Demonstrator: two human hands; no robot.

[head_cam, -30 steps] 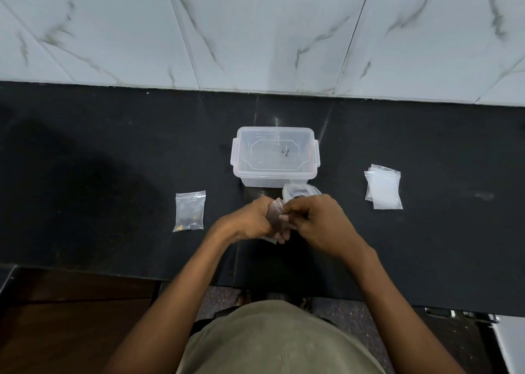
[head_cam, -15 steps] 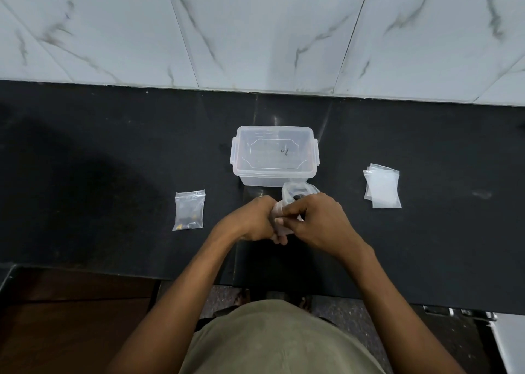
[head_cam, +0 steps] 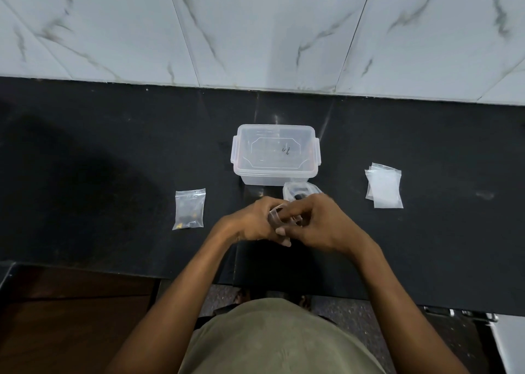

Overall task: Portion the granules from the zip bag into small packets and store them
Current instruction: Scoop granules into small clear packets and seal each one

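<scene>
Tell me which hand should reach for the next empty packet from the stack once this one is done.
Probably the right hand. The stack of empty packets lies on the counter to its right, with nothing between. The left hand would have to cross over. Both hands now hold the small packet.

My counter [head_cam: 85, 160] is dark polished stone, faintly glossy. At twelve o'clock stands a clear, smooth plastic box [head_cam: 275, 155]; at three, thin translucent plastic packets [head_cam: 384, 189]. The wall tiles [head_cam: 255, 29] are glossy veined marble.
</scene>
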